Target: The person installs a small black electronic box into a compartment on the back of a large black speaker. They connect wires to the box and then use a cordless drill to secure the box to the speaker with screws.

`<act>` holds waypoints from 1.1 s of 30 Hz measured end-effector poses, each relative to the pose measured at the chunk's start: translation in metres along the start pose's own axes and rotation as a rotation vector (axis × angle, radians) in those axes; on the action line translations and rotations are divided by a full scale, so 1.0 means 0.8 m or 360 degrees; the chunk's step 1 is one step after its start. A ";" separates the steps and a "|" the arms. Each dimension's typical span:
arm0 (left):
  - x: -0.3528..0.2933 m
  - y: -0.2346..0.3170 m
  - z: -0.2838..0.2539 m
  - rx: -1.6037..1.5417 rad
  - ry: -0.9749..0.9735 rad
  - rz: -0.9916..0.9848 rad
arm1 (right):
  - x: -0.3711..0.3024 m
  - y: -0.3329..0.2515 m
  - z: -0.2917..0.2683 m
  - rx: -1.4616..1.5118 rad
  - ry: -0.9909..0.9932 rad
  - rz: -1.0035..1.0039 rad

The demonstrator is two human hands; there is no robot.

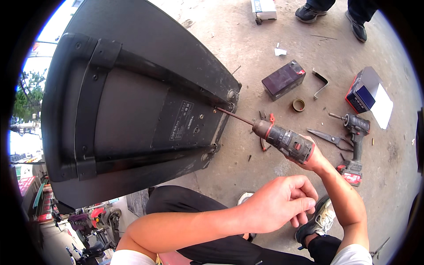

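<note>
My right hand grips a black and red cordless drill fitted with a long thin bit. The bit's tip meets the lower back panel of a large black speaker cabinet, beside a small screw or hole. The cabinet lies tilted on my left, its rails and dark strap facing me. Nearer to me, my left hand hangs in the air, thumb and fingers curled together. Whether something small sits between those fingertips is hidden. Partly behind the drill lie pliers with red handles.
On the concrete floor lie a black block-shaped battery, a tape roll, a bent metal bracket, scissors, a second cordless driver and an open carton. A white box and another person's shoes are farther off.
</note>
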State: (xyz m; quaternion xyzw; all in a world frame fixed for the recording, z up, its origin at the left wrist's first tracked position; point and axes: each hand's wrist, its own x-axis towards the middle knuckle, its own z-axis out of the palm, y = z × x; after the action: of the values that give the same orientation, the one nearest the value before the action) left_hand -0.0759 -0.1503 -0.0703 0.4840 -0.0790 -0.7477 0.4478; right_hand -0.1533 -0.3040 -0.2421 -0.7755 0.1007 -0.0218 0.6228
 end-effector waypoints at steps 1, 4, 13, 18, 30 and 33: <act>0.001 -0.003 0.000 0.0009 0.0000 0.0016 | 0.003 -0.001 -0.002 -0.0059 0.0001 -0.0097; 0.003 -0.006 -0.001 0.0014 -0.0004 0.0048 | 0.007 0.004 -0.005 -0.0090 -0.0033 -0.0071; 0.006 -0.002 0.001 0.0053 0.0023 0.0028 | 0.010 0.008 -0.003 -0.0203 0.0026 -0.0206; 0.005 0.003 -0.003 0.0055 0.0041 0.0015 | 0.012 -0.005 -0.003 -0.0263 0.0026 -0.0227; 0.018 0.004 -0.006 0.0010 0.0184 0.0135 | 0.018 -0.003 -0.014 -0.0390 0.0076 -0.0383; 0.011 0.020 -0.013 -0.0042 0.0285 0.0212 | 0.018 0.002 -0.018 -0.0535 0.0177 -0.0509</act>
State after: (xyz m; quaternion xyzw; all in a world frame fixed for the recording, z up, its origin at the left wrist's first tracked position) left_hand -0.0589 -0.1630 -0.0725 0.5364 -0.0609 -0.6710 0.5082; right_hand -0.1421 -0.3209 -0.2417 -0.8720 0.0129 -0.1459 0.4670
